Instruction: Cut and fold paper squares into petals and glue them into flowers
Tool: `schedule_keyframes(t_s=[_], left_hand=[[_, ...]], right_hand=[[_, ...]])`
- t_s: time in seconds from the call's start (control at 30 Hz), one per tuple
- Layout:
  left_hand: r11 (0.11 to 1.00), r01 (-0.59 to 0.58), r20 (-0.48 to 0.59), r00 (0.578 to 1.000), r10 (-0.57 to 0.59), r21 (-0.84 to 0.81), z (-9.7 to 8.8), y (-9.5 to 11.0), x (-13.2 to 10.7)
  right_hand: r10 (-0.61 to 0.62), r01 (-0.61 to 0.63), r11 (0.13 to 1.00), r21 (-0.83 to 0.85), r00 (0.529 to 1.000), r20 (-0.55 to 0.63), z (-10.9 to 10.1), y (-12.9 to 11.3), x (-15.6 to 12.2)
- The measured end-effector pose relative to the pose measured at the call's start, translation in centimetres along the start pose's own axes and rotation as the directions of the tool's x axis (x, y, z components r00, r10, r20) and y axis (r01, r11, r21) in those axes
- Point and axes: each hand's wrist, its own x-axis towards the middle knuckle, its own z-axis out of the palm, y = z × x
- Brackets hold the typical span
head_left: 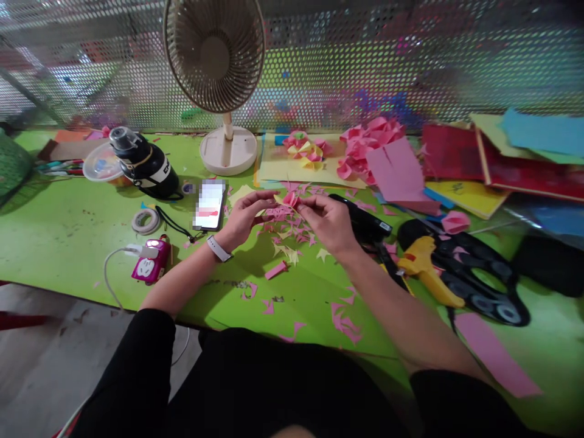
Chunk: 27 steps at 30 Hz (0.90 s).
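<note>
A small pink paper flower with a pale yellow edge on its left side is held up between my two hands, above the table. My right hand pinches it from the right with thumb and fingertips. From the other side, my left hand, with a white watch band on the wrist, has its fingertips at the yellow edge; the thumb is partly hidden. Beneath both hands lie many pink and yellow paper scraps. A folded pink strip rests closer to my body.
A fan stands at the back, left of finished pink paper flowers. A phone, black bottle, tape roll and pink power adapter are on the left. A yellow glue gun lies right, near stacked coloured paper.
</note>
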Motion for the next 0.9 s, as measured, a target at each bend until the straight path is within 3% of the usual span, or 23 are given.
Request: schedule_keyframes(t_s=[0.23,0.43,0.67,0.9], left_hand=[[0.999,0.026,-0.029,0.999,-0.027,-0.034,0.1,0.1,0.0],[0.997,-0.002,-0.023,1.0,0.004,0.072,-0.1,-0.2,0.1],[0.986,-0.025,0.083,0.997,0.011,0.164,0.1,-0.6,0.0],[0.985,0.036,0.137,0.989,-0.06,0.168,0.1,-0.9,0.0]], right_hand=[[-0.025,0.025,0.999,-0.024,1.0,0.012,0.2,0.6,0.0],[-0.11,0.11,0.989,-0.102,0.994,0.006,0.2,0.4,-0.1],[-0.403,0.394,0.836,-0.382,0.913,0.06,0.0,-0.2,-0.1],[-0.457,0.46,0.766,-0.449,0.881,0.124,0.1,0.3,0.0]])
